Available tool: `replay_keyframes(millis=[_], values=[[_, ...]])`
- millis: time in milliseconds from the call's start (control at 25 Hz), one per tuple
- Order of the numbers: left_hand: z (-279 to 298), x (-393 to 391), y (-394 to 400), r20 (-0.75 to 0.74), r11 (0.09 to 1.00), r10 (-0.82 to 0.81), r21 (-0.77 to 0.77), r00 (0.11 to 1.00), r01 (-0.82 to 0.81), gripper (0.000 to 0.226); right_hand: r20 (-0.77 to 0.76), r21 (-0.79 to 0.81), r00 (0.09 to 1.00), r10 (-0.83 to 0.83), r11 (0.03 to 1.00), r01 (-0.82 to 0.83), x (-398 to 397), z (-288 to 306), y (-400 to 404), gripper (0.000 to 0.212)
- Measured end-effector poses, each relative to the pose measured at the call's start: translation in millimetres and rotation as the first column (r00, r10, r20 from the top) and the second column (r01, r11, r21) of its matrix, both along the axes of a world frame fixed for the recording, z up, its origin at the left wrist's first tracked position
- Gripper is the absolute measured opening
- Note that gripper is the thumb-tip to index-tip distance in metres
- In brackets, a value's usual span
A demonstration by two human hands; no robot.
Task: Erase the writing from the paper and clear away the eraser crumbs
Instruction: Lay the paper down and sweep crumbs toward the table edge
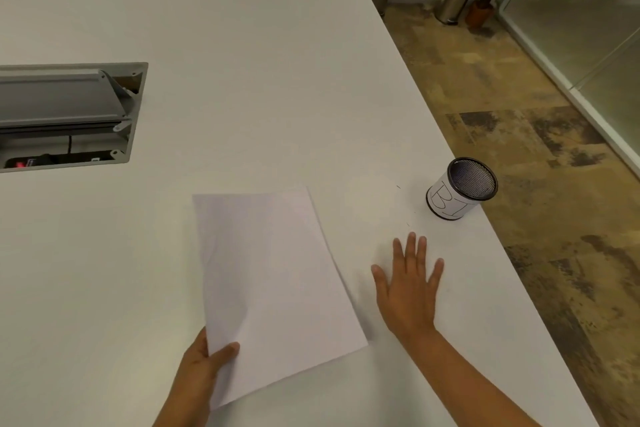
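Nearest the viewer, the left hand (204,362) pinches the near left corner of a blank white sheet of paper (273,284), thumb on top, on a white table (242,62). Just right of the sheet, the right hand (407,291) lies flat on the table, fingers spread, holding nothing. Beyond it, near the table's right edge, stands a mesh cup (460,187) with a lettered paper label.
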State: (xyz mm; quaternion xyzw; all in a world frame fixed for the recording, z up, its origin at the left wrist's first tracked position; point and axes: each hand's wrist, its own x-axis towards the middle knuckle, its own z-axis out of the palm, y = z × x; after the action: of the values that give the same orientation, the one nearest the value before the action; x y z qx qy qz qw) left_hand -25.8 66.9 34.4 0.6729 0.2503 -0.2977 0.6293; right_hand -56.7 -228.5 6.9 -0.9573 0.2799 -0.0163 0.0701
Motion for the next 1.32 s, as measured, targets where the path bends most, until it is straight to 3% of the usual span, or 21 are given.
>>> replay_keyframes(millis=[80,200,360,440,560,640,760,1040,1160,1240,1320], values=[[0.5,5.0,-12.8,0.048,0.996,-0.069,0.051,0.996,0.067,0.037,0.085,0.039,0.996,0.003,0.999,-0.007,-26.1,0.8,6.7,0.07],[2.0,11.8,-25.8,0.081,0.982,-0.128,0.151,0.988,0.115,0.031,0.062,0.094,0.996,-0.07,0.994,0.064,-69.4,-5.7,11.8,0.07],[5.6,11.4,-35.9,0.105,0.878,-0.22,0.454,0.97,0.15,0.023,-0.018,0.11,0.944,-0.33,0.938,0.33,-102.6,-17.3,-0.5,0.081],[7.4,7.3,-37.3,0.049,0.783,-0.283,0.589,0.958,0.201,0.039,-0.048,0.101,0.931,-0.362,0.925,0.365,-102.4,-18.1,-1.9,0.08],[13.1,-0.6,-37.2,-0.043,0.726,-0.215,0.661,0.976,0.19,0.087,-0.042,0.102,0.926,-0.376,0.92,0.378,-100.9,-17.4,-1.3,0.083],[18.5,-6.3,-38.9,0.045,0.701,-0.206,0.703,0.977,0.116,0.081,-0.048,0.09,0.93,-0.366,0.925,0.369,-102.2,-17.3,-2.4,0.085],[25.7,-7.9,-54.8,0.223,0.737,-0.356,0.664,0.908,0.125,0.051,-0.058,0.072,0.937,-0.346,0.934,0.349,-102.6,-18.6,-2.3,0.086],[26.6,-12.6,-134.0,0.31,0.767,-0.601,0.482,0.737,0.423,0.044,0.003,0.167,0.935,-0.354,0.922,0.348,-99.5,-15.4,-2.6,0.071],[22.1,-32.5,-145.9,0.281,0.818,-0.546,0.382,0.789,0.43,0.037,0.162,0.324,0.924,-0.345,0.903,0.281,-105.9,-13.9,-5.9,0.07],[20.7,-34.6,-138.7,0.283,0.882,-0.43,0.337,0.858,0.331,0.035,0.236,0.409,0.912,-0.336,0.886,0.221,-115.5,-15.5,-9.3,0.071],[20.9,-21.7,-119.3,0.334,0.9,-0.32,0.399,0.887,0.174,0.029,0.24,0.417,0.922,-0.303,0.89,0.183,-124.2,-17.6,-12.1,0.072]])
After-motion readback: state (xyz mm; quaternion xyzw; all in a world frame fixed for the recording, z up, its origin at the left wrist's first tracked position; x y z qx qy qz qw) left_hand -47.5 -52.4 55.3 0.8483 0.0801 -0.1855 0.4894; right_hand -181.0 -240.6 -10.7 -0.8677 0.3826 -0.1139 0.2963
